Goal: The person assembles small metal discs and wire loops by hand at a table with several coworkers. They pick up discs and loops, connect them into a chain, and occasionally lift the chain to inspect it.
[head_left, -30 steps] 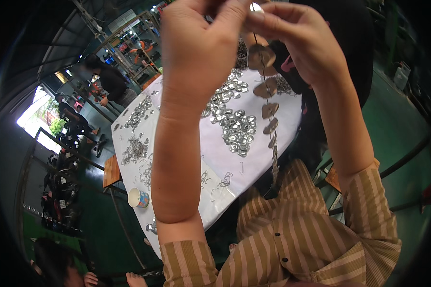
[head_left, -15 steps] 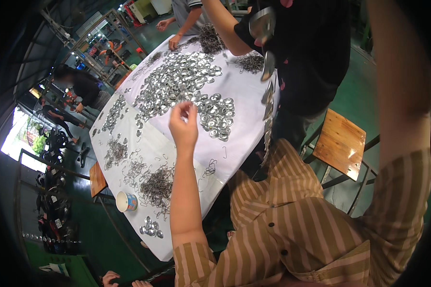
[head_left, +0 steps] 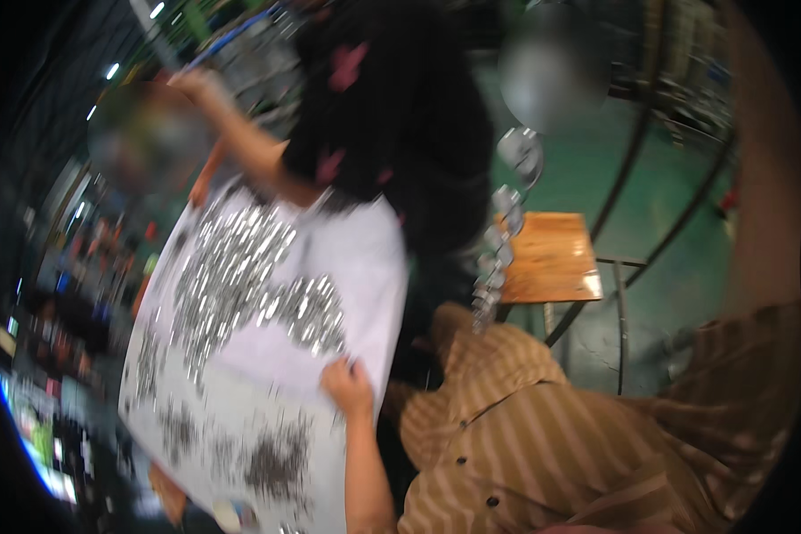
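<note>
My left hand (head_left: 347, 384) is over the near right edge of the white-covered table (head_left: 258, 369), fingers curled closed; motion blur hides whatever may be in them. My right arm (head_left: 761, 214) is raised at the right and its hand is out of the picture. A hanging string of round shiny metal discs (head_left: 510, 209) comes down in front of the wooden stool, its lower end near my striped lap. Loose metal discs (head_left: 231, 267) lie heaped on the table. Dark piles of thin wire hooks (head_left: 276, 458) lie nearer me.
A person in a black shirt (head_left: 392, 116) stands at the table's far right side, arm raised. Another person's arm (head_left: 206, 173) shows beyond. A wooden stool (head_left: 552, 258) stands right. A paper cup (head_left: 233, 514) is at the table's near left edge.
My view has swung right, so the table sits further left and lower. My left hand has come from the discs toward the table's edge. The disc string now hangs before the stool.
</note>
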Demonstrator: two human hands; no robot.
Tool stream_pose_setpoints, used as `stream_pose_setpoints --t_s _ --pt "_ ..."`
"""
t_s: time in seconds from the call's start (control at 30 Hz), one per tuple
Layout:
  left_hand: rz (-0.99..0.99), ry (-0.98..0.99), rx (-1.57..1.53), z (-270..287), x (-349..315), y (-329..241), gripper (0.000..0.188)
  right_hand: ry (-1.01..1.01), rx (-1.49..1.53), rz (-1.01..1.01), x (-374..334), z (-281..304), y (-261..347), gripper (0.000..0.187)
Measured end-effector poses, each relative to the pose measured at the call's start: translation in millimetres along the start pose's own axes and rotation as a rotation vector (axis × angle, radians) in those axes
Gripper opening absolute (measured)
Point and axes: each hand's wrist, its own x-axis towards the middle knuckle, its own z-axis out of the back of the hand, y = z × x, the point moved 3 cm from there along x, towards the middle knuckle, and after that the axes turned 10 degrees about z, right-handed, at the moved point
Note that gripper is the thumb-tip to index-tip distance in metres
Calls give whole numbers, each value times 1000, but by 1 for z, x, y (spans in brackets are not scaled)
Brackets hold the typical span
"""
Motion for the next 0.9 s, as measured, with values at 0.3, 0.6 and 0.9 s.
stream_pose_setpoints --t_s 0.3,0.6,0.9 --pt "74 -31 87 12 -3 -5 21 -171 -227 59 28 66 47 23" --pt "112 93 75 29 1 -10 34 -286 -361 128 52 98 73 22" --pt "-40 110 78 21 0 -18 31 -467 -705 65 36 188 90 21"
